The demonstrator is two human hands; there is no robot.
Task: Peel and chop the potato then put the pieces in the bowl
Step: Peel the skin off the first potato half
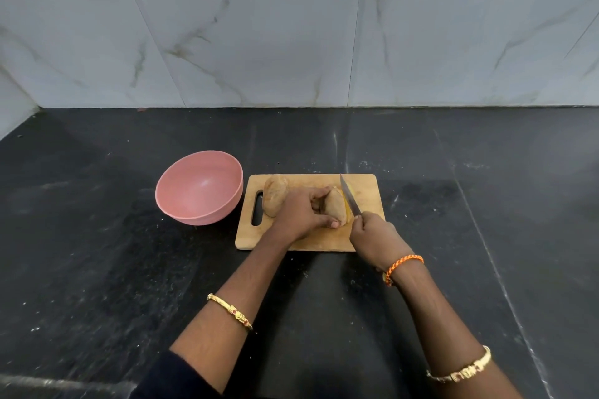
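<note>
On the wooden cutting board (366, 191), my left hand (299, 214) grips a brown, unpeeled potato piece (337, 206), fingers curled over its top and thumb at its near end. My right hand (372, 236) holds a knife (350, 196) by the handle, the blade lying along the right side of that piece, where a yellow cut face shows. A second unpeeled potato piece (275, 194) lies at the board's left end, just behind my left hand. The pink bowl (199, 191) stands left of the board, with nothing in it.
The board sits on a dark stone counter (97, 253) that runs to a marble-tiled wall (259, 42) behind. The board's handle slot (257, 207) faces the bowl.
</note>
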